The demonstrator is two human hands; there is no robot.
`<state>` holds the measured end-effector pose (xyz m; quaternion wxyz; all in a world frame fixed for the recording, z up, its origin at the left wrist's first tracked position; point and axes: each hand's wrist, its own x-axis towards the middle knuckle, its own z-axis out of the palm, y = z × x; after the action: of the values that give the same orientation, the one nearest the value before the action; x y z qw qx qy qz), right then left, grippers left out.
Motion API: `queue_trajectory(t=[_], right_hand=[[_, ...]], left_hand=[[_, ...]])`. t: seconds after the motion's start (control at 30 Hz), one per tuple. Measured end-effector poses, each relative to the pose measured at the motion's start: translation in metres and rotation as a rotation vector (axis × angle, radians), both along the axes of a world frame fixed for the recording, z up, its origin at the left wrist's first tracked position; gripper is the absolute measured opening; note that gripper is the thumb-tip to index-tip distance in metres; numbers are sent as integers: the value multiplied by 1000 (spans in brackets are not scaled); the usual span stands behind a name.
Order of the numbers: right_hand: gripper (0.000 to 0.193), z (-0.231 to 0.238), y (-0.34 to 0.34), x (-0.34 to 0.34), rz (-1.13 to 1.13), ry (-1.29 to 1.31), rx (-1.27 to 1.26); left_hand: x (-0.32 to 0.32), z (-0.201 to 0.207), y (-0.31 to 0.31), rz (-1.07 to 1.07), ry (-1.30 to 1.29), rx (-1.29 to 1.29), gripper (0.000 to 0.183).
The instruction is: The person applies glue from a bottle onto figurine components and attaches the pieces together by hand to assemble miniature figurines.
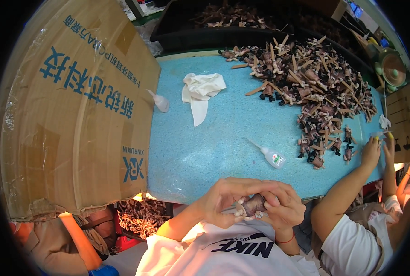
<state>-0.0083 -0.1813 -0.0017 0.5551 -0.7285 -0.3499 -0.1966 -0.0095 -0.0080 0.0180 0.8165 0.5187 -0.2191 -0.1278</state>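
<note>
Close to my chest, just off the table's near edge, my left hand [222,203] and my right hand [285,204] are both closed on a small figurine [254,205]. It has a shiny brown body and pale limb-like parts. My left fingers arch over it and reach toward my right hand. My right thumb and fingers grip its right side, hiding part of it. Beyond my hands, on the blue tabletop [214,158], lies a small clear squeeze bottle [273,158] with a thin nozzle, tipped on its side.
A large pile of similar figurines [313,83] covers the far right. A crumpled white cloth [204,87] and a second squeeze bottle [161,103] lie far left. A tall cardboard box [71,156] walls the left side. Black trays [168,39] stand behind. A co-worker's hands [377,149] are at right.
</note>
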Motion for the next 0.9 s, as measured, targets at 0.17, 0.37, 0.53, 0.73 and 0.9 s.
queue_trajectory(t=[0.17,0.37,0.53,0.73,0.9], right_hand=[[26,-5,1,1,6,-13,48],[33,-5,2,1,-11,-42,41],[39,0,6,4,-78,4,-16],[38,3,8,5,-115,37,-31],[37,4,7,4,-119,55,-15]], left_hand=[[1,-7,0,25,-173,1,54],[2,-1,3,-37,26,-59,58],[-3,-9,-3,-47,455,-296,64],[-1,-16,-3,-126,620,-490,70],[-2,-16,-6,-118,618,-534,69]])
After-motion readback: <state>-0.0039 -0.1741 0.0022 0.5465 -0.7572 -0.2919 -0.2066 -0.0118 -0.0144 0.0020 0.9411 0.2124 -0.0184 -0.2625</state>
